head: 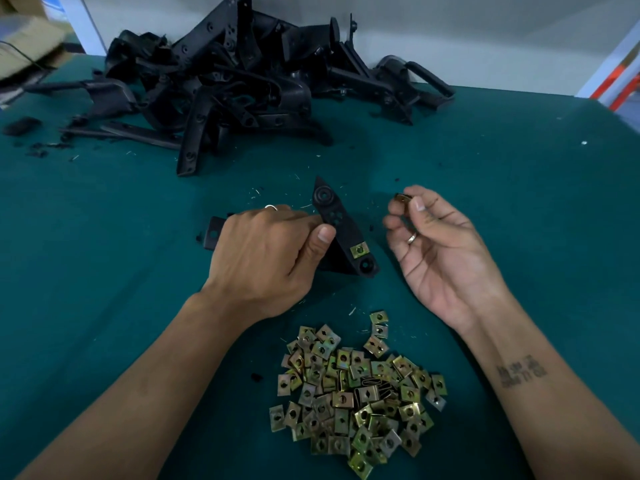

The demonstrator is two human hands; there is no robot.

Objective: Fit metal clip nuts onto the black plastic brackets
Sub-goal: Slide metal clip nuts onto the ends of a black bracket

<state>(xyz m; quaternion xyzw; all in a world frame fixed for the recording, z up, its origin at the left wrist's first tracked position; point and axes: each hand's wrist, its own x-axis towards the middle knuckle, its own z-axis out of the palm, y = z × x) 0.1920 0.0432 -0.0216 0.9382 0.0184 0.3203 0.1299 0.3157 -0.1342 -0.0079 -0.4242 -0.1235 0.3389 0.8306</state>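
Note:
My left hand (266,252) grips a black plastic bracket (337,220) in the middle of the green table, thumb on its face. One brass-coloured clip nut (359,250) sits fitted near the bracket's lower end. My right hand (436,244), palm up just right of the bracket, pinches a single clip nut (402,198) between thumb and fingertips. A heap of loose clip nuts (356,393) lies close to me between my forearms.
A big pile of black brackets (239,84) fills the back of the table against the white wall. Small black scraps (22,125) and plastic shavings lie at the left. Bare green cloth (519,161) stretches to the right.

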